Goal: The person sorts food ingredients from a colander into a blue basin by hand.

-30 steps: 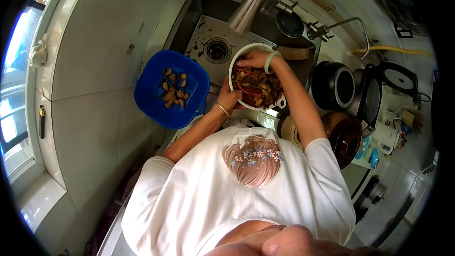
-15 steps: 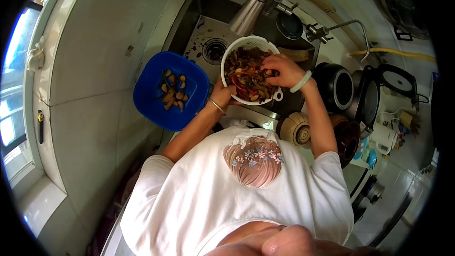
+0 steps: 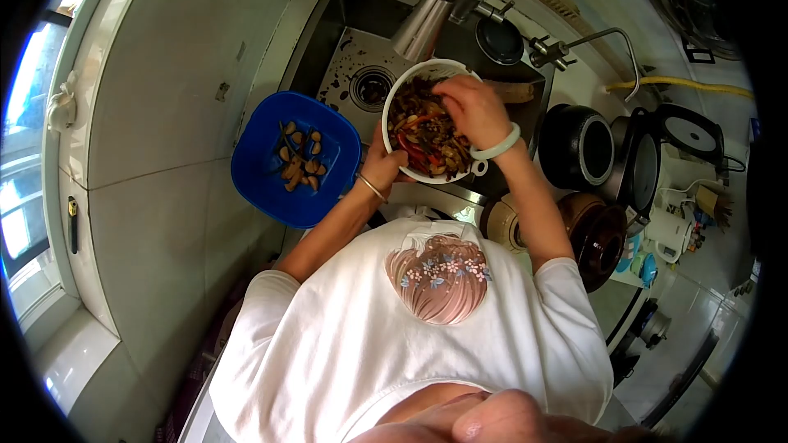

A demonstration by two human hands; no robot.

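My left hand (image 3: 383, 166) is closed on the near left side of a white colander (image 3: 388, 111), its thumb over the rim. The colander tilts a little above the front of the sink. Inside lies a dark brown food mix (image 3: 419, 119) with red pepper strips and pale pieces like garlic. My right hand (image 3: 476, 113) reaches over the right rim, fingers bent down at the food; its fingertips are partly hidden, and what they pinch does not show. To the left of my left hand stands a blue basin (image 3: 253, 143) with several brown clove-like pieces (image 3: 297, 168) at its bottom.
Behind the colander is a steel sink (image 3: 343, 49) with a drain (image 3: 371, 88) and scattered dark bits. A faucet (image 3: 423, 29) hangs close over the colander's far rim. Dark pots (image 3: 574, 146) and a brown lidded pot (image 3: 597, 246) stand at right. A tiled wall is at left.
My right hand has moved up and slightly left over the colander, toward its far side. My left hand and the colander stay nearly in place.
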